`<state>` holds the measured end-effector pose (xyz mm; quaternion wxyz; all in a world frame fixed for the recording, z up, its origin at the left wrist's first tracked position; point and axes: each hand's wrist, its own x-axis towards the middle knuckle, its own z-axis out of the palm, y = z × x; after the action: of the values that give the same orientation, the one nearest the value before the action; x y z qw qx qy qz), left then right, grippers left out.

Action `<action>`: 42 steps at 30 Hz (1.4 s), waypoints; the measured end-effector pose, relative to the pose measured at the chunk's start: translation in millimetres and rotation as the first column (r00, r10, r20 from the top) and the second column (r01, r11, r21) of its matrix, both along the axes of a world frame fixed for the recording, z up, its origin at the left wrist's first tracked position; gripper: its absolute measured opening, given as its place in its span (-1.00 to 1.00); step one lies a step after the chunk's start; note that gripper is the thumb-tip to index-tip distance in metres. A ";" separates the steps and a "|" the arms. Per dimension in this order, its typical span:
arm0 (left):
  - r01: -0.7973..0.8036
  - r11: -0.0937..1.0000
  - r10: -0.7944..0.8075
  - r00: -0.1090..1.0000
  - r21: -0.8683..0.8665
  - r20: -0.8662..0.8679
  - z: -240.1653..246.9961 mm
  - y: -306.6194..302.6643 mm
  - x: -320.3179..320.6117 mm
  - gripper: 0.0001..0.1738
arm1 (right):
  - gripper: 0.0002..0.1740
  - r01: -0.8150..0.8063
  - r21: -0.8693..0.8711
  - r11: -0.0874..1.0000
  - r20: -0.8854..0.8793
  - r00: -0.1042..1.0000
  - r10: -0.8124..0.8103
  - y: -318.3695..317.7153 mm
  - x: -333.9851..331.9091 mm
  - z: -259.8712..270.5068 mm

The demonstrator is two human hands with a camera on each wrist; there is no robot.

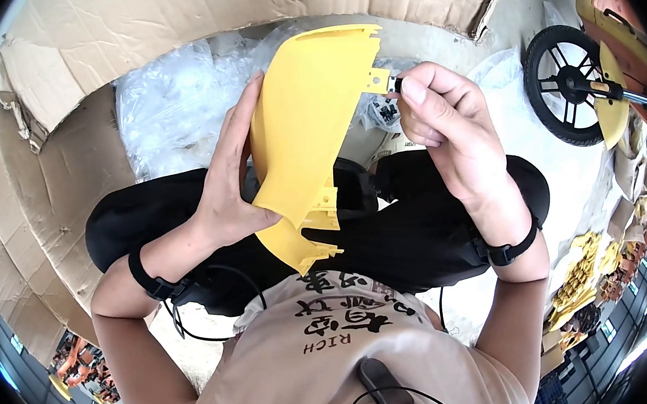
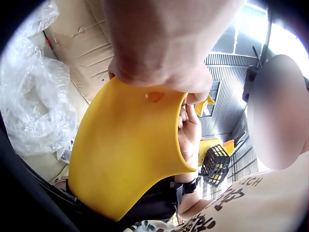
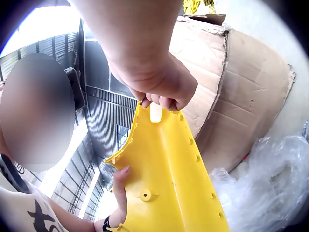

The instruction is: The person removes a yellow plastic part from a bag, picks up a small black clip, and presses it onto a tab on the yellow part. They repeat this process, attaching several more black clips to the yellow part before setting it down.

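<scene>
A curved yellow plastic panel stands upright over the person's lap. The left hand grips its left edge, thumb toward the lower end and fingers along the side. Near the top, a small tab with holes juts from the panel's right edge. There the right hand pinches a small dark clip between thumb and curled fingers, right at the tab's end. The right wrist view shows the panel's ribbed inner face with a round screw boss; the clip is hidden there by the right hand.
Large cardboard sheets lie ahead and to the left. Clear plastic bags sit beyond the knees, one with small black parts. A black spoked wheel stands at upper right, and yellow parts are piled at right.
</scene>
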<state>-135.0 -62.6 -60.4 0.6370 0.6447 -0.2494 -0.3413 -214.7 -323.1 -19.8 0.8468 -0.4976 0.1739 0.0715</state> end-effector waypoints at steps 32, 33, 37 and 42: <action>0.077 0.948 -0.216 0.867 0.308 0.448 14.7 -10.1 -5.2 0.36 | -0.79 0.190 -0.337 0.922 -0.011 0.978 -0.206 27.2 -5.1 -13.5; 0.073 0.946 -0.212 0.876 0.316 0.433 14.8 -10.5 -5.7 0.35 | -0.78 0.181 -0.325 0.928 -0.011 0.981 -0.195 26.8 -5.2 -14.7; 0.093 0.971 -0.155 0.946 0.219 0.286 10.4 -8.2 0.9 0.35 | -0.77 0.134 -0.192 0.972 0.003 0.991 -0.136 21.5 -0.5 -11.4; 0.076 0.988 -0.105 0.970 0.135 0.219 5.9 -4.1 5.2 0.33 | -0.75 0.097 0.112 0.989 0.071 0.992 -0.105 16.9 -1.3 -16.9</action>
<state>-129.8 -66.8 -54.6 0.5465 0.7059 -0.3274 -0.3096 -216.0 -306.2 -36.7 0.8812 -0.4438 0.1620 0.0187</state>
